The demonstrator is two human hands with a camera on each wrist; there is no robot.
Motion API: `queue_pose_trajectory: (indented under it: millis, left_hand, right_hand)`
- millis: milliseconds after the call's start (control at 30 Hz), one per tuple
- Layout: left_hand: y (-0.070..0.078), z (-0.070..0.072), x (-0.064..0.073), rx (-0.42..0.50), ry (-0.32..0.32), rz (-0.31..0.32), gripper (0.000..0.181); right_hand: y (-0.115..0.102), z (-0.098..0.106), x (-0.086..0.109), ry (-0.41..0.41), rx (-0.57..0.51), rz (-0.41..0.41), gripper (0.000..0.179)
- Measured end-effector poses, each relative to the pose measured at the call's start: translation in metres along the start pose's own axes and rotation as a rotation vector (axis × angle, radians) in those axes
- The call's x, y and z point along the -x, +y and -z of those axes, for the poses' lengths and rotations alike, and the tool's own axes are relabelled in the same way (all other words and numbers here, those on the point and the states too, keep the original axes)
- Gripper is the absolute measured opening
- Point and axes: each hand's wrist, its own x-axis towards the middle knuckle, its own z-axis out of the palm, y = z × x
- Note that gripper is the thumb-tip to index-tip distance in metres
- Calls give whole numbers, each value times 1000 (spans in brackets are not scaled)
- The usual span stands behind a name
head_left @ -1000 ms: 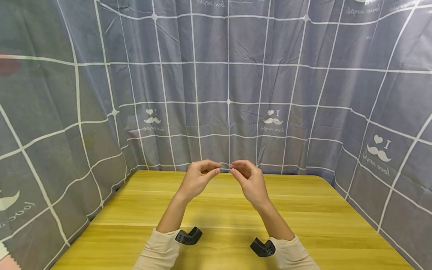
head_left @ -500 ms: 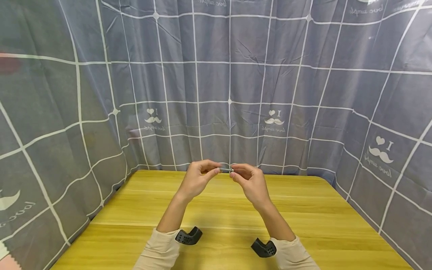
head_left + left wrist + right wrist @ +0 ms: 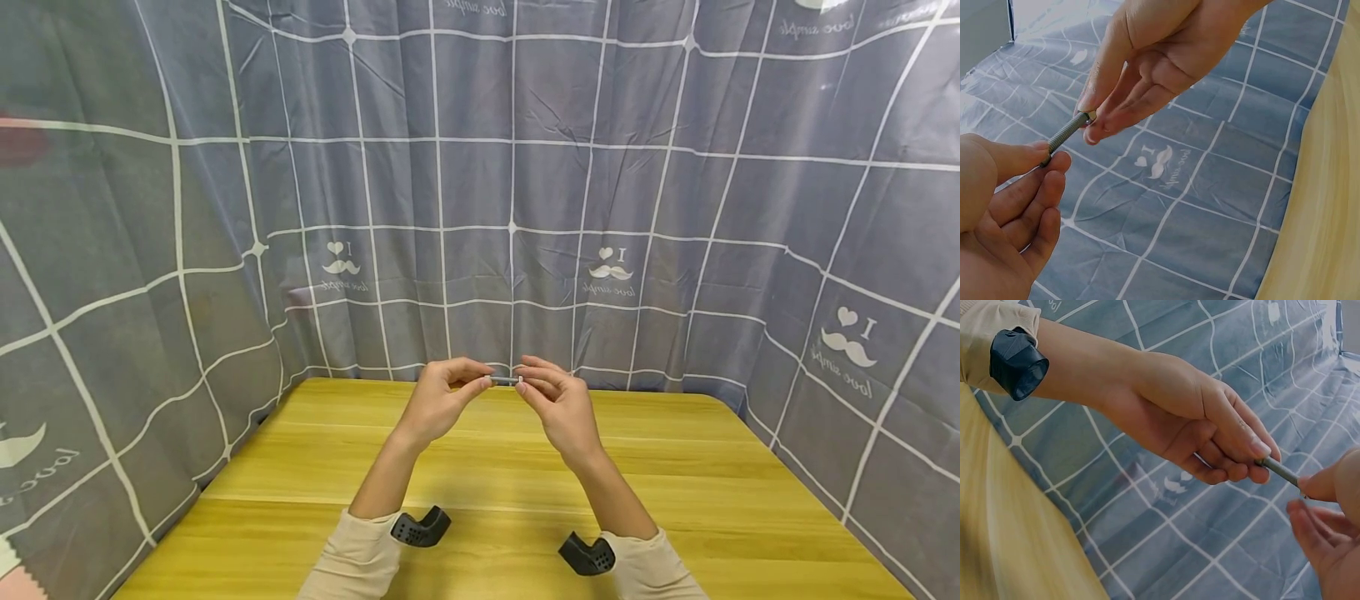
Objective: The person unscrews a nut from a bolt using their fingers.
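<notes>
A grey threaded bolt is held level between both hands, above the far part of the table in the head view. My left hand pinches one end between thumb and fingertips, which hide that end. At the other end sits a small metal nut. Thumb and fingertips of my right hand are at this nut and partly cover it. Bare thread shows between the two hands in the left wrist view. The right index finger stands raised above the other fingers in the head view.
The yellow wood-grain table lies under both forearms. Grey curtains with white grid lines hang behind it and along both sides. Black wrist mounts sit at the cuffs of beige sleeves.
The right fingers have shifted around the nut end, lifting slightly away and raising the index finger. More of the bolt came into view between the hands. The left hand stays nearly still.
</notes>
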Motion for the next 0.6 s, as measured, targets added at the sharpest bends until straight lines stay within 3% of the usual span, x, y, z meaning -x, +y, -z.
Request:
queue_pose_trajectory:
  millis: [333,600]
  left_hand:
    - [-2,-2,1,4,2,-10,16]
    - [-3,-2,1,-1,0,5,16]
  right_hand:
    - [2,3,1,-35,64,54,20]
    - [2,4,1,-48,144,50,21]
